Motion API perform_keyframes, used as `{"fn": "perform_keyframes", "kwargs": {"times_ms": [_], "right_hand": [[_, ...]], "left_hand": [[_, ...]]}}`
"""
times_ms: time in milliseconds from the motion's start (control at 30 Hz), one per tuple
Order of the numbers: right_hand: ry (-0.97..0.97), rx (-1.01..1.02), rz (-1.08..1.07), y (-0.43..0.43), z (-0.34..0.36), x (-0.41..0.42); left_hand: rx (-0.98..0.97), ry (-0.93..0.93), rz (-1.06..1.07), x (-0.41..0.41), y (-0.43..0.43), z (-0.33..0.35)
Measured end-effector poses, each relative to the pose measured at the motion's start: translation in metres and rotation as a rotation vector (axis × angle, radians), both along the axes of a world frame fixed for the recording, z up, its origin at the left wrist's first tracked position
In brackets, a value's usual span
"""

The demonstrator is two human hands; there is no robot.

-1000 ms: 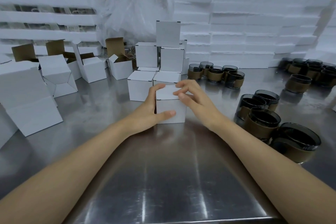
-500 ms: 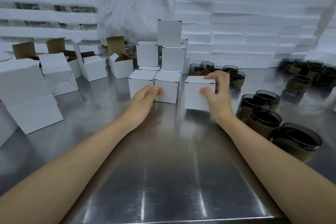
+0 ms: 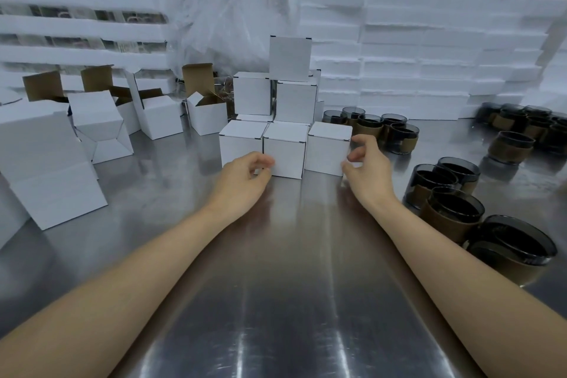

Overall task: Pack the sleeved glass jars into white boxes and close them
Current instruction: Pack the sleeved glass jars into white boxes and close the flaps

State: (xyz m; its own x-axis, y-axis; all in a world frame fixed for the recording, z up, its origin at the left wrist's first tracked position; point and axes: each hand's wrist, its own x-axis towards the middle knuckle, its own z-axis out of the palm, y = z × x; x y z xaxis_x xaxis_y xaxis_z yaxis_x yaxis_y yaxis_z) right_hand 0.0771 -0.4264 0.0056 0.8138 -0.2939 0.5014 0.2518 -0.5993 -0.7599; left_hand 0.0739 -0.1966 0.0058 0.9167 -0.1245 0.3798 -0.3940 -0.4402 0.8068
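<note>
A closed white box (image 3: 326, 150) stands on the steel table (image 3: 291, 270) as the right end of a row of three closed boxes (image 3: 285, 152), with more closed boxes stacked behind them (image 3: 290, 58). My right hand (image 3: 366, 169) hovers at that box's right side with loosely curled fingers and holds nothing. My left hand (image 3: 245, 178) is in front of the row, also loosely curled and holding nothing. Dark glass jars in brown sleeves (image 3: 451, 209) stand close by on the right.
Open white boxes with brown flaps (image 3: 159, 116) stand at the back left, and larger white boxes (image 3: 46, 163) at the left edge. More sleeved jars (image 3: 399, 135) sit behind the row and at the far right (image 3: 509, 147). Foam slabs (image 3: 429, 55) and a plastic bag (image 3: 233, 15) wall off the back.
My right hand carried the closed box from the table's middle to the right end of the row and let go. My left hand released it and drew back a little.
</note>
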Motion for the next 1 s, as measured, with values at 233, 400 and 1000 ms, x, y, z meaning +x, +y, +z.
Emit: {"fn": "perform_keyframes", "kwargs": {"times_ms": [233, 400, 1000], "right_hand": [[0.103, 0.071, 0.003, -0.001, -0.001, -0.001], [0.15, 0.117, 0.039, 0.001, 0.001, -0.003], [0.168, 0.051, 0.044, 0.002, 0.001, -0.003]], "left_hand": [[0.058, -0.062, 0.028, 0.004, 0.004, -0.001], [-0.122, -0.172, 0.25, 0.009, 0.024, 0.017], [0.888, 0.115, 1.039, 0.016, 0.118, 0.051]]}}
